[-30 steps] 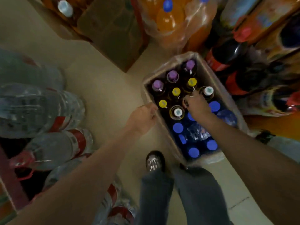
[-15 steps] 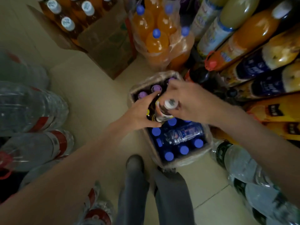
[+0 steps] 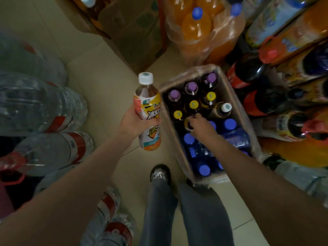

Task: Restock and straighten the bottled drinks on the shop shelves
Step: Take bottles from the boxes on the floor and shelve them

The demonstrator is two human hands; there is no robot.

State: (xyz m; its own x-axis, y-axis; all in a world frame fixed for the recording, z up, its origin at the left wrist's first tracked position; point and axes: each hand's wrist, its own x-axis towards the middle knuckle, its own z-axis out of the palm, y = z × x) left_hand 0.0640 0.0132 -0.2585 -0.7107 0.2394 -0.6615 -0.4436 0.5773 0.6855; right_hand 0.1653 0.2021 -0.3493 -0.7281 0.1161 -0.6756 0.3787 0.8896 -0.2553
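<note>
While left-hand fingers (image 3: 131, 119) hold one tea bottle (image 3: 148, 110), right-hand fingers (image 3: 192, 119) grip another in the box (image 3: 236, 103).

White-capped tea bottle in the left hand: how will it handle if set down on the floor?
The tea bottle looks full, so probably hefty for one hand. Tall and narrow: likely tips if nudged. Round body: would probably roll on the smooth tile floor.

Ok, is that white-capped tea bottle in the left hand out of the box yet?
Out. The left hand grips the tea bottle over the floor, beside the box, cap on.
</note>
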